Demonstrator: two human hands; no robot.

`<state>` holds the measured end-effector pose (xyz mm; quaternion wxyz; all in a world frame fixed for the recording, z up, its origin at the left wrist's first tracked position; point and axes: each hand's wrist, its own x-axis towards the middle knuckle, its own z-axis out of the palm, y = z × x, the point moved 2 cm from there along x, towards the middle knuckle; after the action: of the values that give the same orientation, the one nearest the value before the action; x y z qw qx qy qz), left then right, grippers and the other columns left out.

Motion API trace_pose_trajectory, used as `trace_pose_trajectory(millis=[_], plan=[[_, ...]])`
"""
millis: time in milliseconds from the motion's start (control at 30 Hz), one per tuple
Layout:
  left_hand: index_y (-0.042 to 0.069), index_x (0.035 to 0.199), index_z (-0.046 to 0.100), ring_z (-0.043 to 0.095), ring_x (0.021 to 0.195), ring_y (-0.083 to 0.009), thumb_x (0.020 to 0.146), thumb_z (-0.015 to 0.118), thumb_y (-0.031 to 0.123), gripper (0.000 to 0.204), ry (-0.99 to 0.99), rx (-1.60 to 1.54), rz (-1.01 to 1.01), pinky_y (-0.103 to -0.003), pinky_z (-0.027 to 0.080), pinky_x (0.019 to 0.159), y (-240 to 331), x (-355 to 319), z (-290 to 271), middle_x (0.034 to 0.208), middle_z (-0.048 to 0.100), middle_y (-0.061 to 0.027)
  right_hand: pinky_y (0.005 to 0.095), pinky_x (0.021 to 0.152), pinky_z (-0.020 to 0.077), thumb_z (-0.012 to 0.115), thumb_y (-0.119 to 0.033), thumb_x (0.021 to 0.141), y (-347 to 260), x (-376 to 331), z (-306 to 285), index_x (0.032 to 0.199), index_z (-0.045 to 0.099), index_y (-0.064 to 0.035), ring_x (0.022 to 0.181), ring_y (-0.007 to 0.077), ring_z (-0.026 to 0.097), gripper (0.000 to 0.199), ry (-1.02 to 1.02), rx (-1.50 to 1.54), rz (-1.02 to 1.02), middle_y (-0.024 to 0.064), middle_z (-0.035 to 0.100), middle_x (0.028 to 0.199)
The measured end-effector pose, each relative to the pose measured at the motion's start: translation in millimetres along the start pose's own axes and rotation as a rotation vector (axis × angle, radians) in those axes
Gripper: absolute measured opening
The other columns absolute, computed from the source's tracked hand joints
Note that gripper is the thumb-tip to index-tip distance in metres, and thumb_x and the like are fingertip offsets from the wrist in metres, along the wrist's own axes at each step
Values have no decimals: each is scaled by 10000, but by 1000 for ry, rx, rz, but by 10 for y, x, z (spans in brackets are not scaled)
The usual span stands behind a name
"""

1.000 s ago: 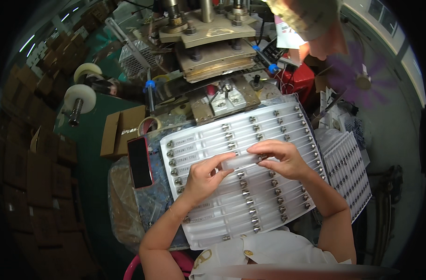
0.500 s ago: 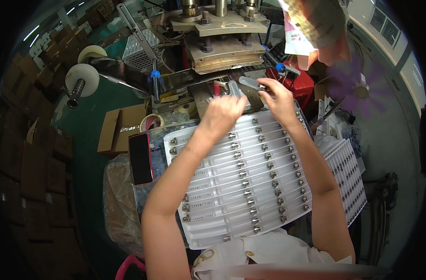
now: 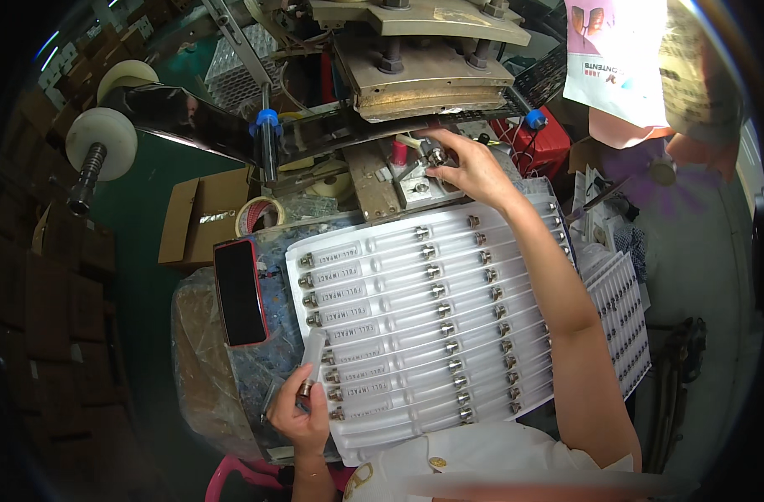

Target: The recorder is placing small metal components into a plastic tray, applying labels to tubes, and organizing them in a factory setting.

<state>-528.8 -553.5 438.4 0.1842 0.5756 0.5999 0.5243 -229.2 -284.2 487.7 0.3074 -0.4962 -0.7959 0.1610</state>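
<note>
The right hand (image 3: 470, 163) seats a small tube on the press fixture (image 3: 420, 180). The left hand (image 3: 302, 410), clamped on another clear tube (image 3: 312, 360), holds it ready beside the white tray (image 3: 415, 309).

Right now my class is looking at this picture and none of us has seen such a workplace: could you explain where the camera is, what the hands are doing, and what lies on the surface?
The picture comes from a wide fisheye camera worn on a person's head, looking down; that is why straight edges bend near the rim. No robot is here, only two bare hands.

The left hand holds a clear plastic tube with a metal cap beside the white moulded plastic tray. The tray rests in front of the person, its rows filled with similar tubes.

The right hand reaches forward to a small metal fixture under the heavy metal press, fingers on a small metal part there.

A red-edged dark smartphone lies left of the tray, a roll of tape and a brown cardboard box beyond it. A second filled tray sits at the right.
</note>
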Motion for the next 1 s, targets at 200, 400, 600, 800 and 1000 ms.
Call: trace_pose_trajectory(millis=[200, 400, 600, 800, 1000], plan=[[-3, 1003, 689, 525, 542, -139, 790, 666, 125, 250, 41, 3, -88, -259, 409, 517, -97, -20, -60, 696, 625, -74, 391, 777, 487, 773, -221, 761, 19, -20, 10, 1292, 541, -100, 854, 294, 619, 591, 51, -15, 38, 154, 647, 1129], [-10, 1003, 688, 546, 552, -150, 784, 664, 122, 256, 37, 7, -73, -268, 425, 532, -88, -20, -21, 711, 638, -87, 377, 809, 490, 773, -226, 762, 43, -45, 27, 1305, 531, -90, 927, 304, 627, 610, 49, -7, 66, 173, 622, 1197], [-17, 1007, 685, 563, 568, -161, 783, 662, 119, 263, 43, -3, -94, -277, 439, 548, -99, -39, -50, 724, 647, -99, 378, 889, 483, 771, -209, 761, 56, -50, 58, 1309, 531, -84, 1069, 316, 609, 611, 74, 9, 49, 171, 603, 1244], [-25, 1020, 678, 562, 587, -149, 790, 665, 128, 277, 35, -14, -118, -277, 439, 544, -160, -41, -46, 756, 645, -98, 396, 962, 459, 771, -214, 762, 74, -45, 44, 1312, 521, -59, 1160, 332, 571, 624, 41, 26, 82, 172, 590, 1265], [-30, 1015, 671, 558, 615, -118, 867, 629, 169, 251, 68, -355, -138, -229, 450, 566, -154, 1, -56, 760, 618, -67, 398, 934, 475, 795, -208, 730, 26, -122, -39, 1406, 414, -119, 1122, 325, 594, 781, 44, 0, 138, 215, 603, 1200]])
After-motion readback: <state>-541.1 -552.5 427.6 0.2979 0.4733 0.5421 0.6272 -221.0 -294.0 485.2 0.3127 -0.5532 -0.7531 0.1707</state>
